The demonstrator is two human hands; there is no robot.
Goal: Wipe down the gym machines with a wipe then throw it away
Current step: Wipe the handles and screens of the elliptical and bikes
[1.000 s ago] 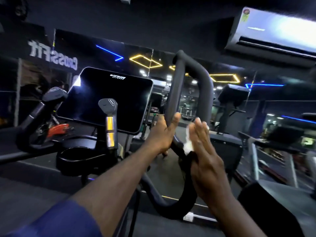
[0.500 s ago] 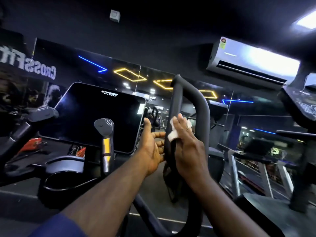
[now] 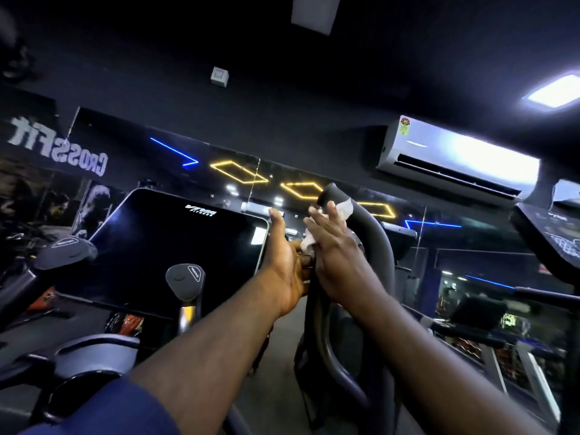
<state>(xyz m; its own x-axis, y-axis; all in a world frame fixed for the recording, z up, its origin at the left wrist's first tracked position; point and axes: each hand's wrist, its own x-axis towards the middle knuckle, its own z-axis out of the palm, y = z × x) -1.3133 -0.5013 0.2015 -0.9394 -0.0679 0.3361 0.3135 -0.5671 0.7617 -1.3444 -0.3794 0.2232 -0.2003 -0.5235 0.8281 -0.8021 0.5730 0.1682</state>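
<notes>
So the right hand (image 3: 337, 259) was flat, fingers straight, pressing the white wipe (image 3: 343, 208) against the upper part of the machine's black loop handlebar (image 3: 383, 246). The left hand (image 3: 284, 265) sat on the bar's other side, thumb up, fingers hidden behind it, so couldn't tell if it gripped. A dark console screen (image 3: 175, 246) sat just left of it
</notes>
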